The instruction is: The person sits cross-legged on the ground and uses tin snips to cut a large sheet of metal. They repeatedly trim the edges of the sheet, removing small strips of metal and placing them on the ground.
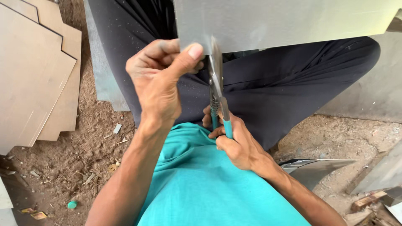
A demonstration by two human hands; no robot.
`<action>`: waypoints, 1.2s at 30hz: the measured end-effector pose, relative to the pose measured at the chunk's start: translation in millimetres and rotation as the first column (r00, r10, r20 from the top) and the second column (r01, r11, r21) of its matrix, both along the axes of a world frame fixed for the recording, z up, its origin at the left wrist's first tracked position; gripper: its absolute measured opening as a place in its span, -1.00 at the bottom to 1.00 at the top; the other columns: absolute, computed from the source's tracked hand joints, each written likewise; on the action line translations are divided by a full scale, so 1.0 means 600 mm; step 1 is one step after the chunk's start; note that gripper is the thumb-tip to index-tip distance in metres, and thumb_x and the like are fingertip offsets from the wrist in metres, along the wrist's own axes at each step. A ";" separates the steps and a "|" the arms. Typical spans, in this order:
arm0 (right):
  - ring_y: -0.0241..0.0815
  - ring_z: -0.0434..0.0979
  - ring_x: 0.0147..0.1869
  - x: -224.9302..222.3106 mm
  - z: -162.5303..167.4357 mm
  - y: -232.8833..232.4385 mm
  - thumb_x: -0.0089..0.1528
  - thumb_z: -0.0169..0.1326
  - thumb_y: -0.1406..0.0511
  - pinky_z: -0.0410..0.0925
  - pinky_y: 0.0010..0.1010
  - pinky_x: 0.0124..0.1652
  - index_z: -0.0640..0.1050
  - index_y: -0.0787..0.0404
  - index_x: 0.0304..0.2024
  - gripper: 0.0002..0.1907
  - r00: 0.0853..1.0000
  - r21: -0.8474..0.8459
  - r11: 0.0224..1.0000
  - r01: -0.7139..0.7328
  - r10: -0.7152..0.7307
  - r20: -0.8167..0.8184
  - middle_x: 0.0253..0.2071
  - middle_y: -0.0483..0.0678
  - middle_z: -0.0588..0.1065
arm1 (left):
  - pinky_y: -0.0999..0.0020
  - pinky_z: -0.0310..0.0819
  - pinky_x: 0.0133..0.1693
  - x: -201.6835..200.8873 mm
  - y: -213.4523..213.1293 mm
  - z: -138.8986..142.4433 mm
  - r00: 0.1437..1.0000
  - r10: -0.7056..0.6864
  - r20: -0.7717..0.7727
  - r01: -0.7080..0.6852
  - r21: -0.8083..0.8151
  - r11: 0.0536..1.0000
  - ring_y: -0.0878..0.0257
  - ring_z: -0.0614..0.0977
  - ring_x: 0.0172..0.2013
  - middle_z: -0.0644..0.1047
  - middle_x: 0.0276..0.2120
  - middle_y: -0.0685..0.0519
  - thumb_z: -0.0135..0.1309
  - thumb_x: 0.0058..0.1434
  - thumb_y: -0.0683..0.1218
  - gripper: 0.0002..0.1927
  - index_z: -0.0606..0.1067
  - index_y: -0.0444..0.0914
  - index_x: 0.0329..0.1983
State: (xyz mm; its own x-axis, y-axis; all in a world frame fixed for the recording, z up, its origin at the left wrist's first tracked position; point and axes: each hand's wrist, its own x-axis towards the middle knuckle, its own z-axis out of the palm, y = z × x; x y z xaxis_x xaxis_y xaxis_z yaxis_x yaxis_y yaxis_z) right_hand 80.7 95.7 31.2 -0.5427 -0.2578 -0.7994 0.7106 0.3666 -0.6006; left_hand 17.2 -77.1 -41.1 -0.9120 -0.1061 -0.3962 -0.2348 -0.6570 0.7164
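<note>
A grey metal sheet (284, 21) lies across my lap at the top of the view. My left hand (161, 79) pinches its near edge, thumb pressed on top at the lower left corner. My right hand (234, 142) grips the teal-handled tin snips (217, 96), whose blades point up and bite into the sheet's edge just right of my left thumb. I sit in dark trousers and a teal shirt.
Brown flat boards (33, 71) are stacked on the dirt floor at the left. Another grey sheet (104, 75) lies beneath my leg. A curved metal offcut (314, 169) rests at the right, with wood scraps (368, 201) near the lower right corner.
</note>
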 end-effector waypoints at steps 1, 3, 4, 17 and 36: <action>-0.14 0.44 -0.13 -0.004 0.001 -0.009 -0.07 -0.10 0.34 0.46 -0.30 -0.15 0.34 0.34 0.15 -0.32 1.000 0.010 1.000 0.005 -0.005 -0.006 -0.08 0.07 0.42 | 0.43 0.62 -0.24 -0.001 0.000 0.001 1.000 0.005 0.000 -0.005 -0.002 1.000 0.32 0.65 -0.39 0.65 -0.37 -0.02 0.33 0.24 -0.27 -0.84 0.60 -0.43 -0.16; -0.15 0.45 -0.14 -0.012 0.002 -0.021 -0.09 -0.10 0.33 0.47 -0.31 -0.16 0.34 0.32 0.15 -0.31 1.000 0.044 0.999 -0.001 0.002 -0.021 -0.09 0.06 0.42 | 0.45 0.60 -0.27 -0.002 0.003 0.000 1.000 0.015 -0.007 -0.015 -0.008 1.000 0.35 0.63 -0.42 0.63 -0.41 0.00 0.35 0.23 -0.27 -0.84 0.60 -0.42 -0.18; -0.15 0.45 -0.16 -0.013 0.004 -0.025 -0.09 -0.10 0.33 0.47 -0.32 -0.16 0.34 0.32 0.15 -0.31 1.000 0.070 0.997 -0.009 0.010 -0.018 -0.10 0.06 0.42 | 0.46 0.61 -0.27 -0.001 0.004 -0.001 1.000 0.012 -0.010 -0.013 -0.024 1.000 0.35 0.63 -0.41 0.63 -0.41 0.00 0.35 0.23 -0.28 -0.84 0.60 -0.42 -0.18; -0.32 0.37 -0.57 -0.012 -0.026 -0.022 0.00 -0.08 0.36 0.31 -0.42 -0.53 0.50 0.32 -0.42 -0.82 0.989 0.223 0.975 -0.010 0.042 -0.143 -0.60 -0.09 0.45 | 0.52 0.48 -0.31 -0.010 -0.007 -0.007 0.999 -0.036 -0.002 0.036 -0.122 0.992 0.42 0.55 -0.42 0.58 -0.42 0.09 0.30 0.26 -0.26 -0.90 0.58 -0.36 -0.24; -0.12 0.48 -0.06 0.133 -0.006 0.172 -0.07 -0.13 0.30 0.48 -0.30 -0.14 0.35 0.35 0.16 -0.31 0.852 0.141 0.850 0.508 -0.471 -0.231 -0.09 0.07 0.45 | 0.43 0.64 -0.23 -0.020 0.292 -0.003 0.887 -0.458 -0.064 0.457 -0.028 0.889 0.29 0.67 -0.32 0.64 -0.31 0.01 0.27 0.29 -0.07 -0.72 0.61 -0.41 -0.12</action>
